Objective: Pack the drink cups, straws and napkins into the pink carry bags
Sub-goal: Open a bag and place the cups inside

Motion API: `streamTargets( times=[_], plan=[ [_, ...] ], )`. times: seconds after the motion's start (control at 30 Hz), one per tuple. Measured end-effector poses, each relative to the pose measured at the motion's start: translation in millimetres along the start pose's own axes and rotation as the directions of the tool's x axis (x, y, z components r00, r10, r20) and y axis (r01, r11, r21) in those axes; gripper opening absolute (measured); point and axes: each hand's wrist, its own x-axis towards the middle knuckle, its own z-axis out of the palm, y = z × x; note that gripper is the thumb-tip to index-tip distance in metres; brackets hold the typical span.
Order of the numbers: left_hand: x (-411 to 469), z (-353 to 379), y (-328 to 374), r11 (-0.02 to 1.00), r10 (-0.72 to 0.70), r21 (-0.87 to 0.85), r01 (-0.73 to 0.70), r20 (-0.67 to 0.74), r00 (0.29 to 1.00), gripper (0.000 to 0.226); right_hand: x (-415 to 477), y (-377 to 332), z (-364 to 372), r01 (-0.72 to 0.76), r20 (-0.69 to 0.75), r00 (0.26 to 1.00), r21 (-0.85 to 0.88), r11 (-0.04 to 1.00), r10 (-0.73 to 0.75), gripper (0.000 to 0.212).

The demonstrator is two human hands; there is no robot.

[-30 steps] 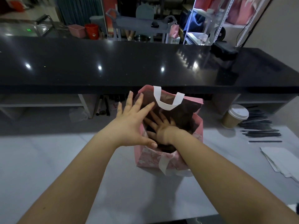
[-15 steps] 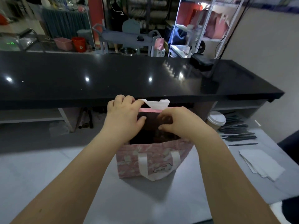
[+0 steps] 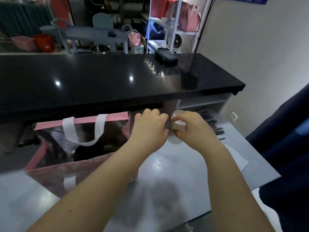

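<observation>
Two hands are working on one drink cup [image 3: 178,126], which is standing on the grey table [image 3: 167,190] just beside the pink carry bag [image 3: 50,174], at the bag's 3 o'clock. Right hand [image 3: 194,131] is wrapping its fingers round the cup's body just under the lid. Left hand [image 3: 148,129] is curling its fingers against the cup's 9 o'clock side (tips hidden, so cannot tell if it is truly gripping). Bag is standing open-mouthed with a white handle drooping inward. Its interior is showing dark, so cannot tell whether anything is sitting inside. Black straws [image 3: 212,123] are lying loose at the cup's 3 o'clock, below the black counter [image 3: 100,81]. White napkins [image 3: 237,159] are lying flat at the cup's 5 o'clock, nobody touching either. Progress is looking early: the cup is not yet going into the bag, and straws and napkins are waiting outside it, so most of the packing is remaining.
</observation>
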Motion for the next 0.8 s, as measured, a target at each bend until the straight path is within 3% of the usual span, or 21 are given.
streamTargets(
  times=[0.27, 0.4, 0.6, 0.8],
  plan=[
    [40, 74, 37, 0.974, -0.225, 0.028, 0.224, 0.213, 0.951, 0.038, 14, 88, 23, -0.035, 0.148, 0.989, 0.066, 0.997, 0.025, 0.04],
    [50, 105, 33, 0.94, -0.334, 0.025, 0.34, 0.269, 0.903, 0.039, 36, 122, 41, -0.037, 0.172, 0.984, 0.007, 0.999, 0.036, 0.057],
    [50, 129, 21, 0.887, -0.45, 0.016, 0.461, 0.254, 0.856, 0.045, 83, 143, 72, -0.129, 0.174, 0.976, -0.004, 0.992, 0.128, 0.08],
    [46, 133, 15, 0.863, -0.489, -0.038, 0.504, 0.187, 0.852, 0.042, 112, 141, 102, -0.122, 0.25, 0.959, -0.067, 0.99, 0.135, 0.073]
  ],
)
